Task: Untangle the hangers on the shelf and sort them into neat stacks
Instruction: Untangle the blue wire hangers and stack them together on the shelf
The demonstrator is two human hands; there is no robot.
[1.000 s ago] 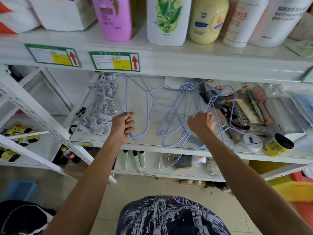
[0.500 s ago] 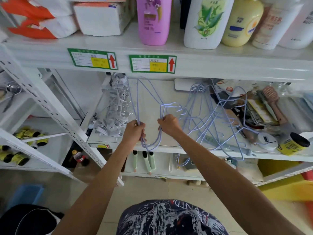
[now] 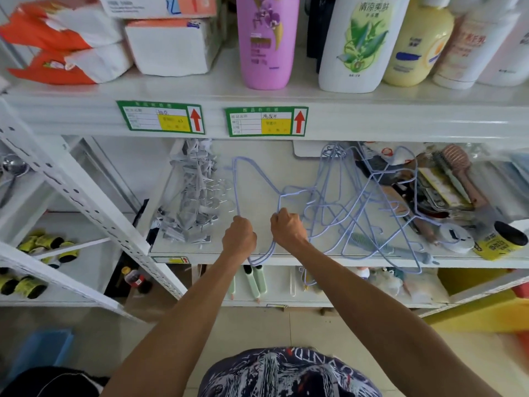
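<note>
Left hand (image 3: pixel 239 237) and right hand (image 3: pixel 287 229) both gripping wire hanger (image 3: pixel 252 179) near shelf (image 3: pixel 315 257) front edge. Tangle (image 3: pixel 357 202) lying right of it, still unsorted; task barely underway.

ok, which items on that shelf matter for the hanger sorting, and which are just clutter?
Job:
lilac wire hangers in hand
tangled lilac hangers
grey clip hangers
left hand
right hand

Clutter:
hairbrush
comb
yellow jar
pink bottle
</note>
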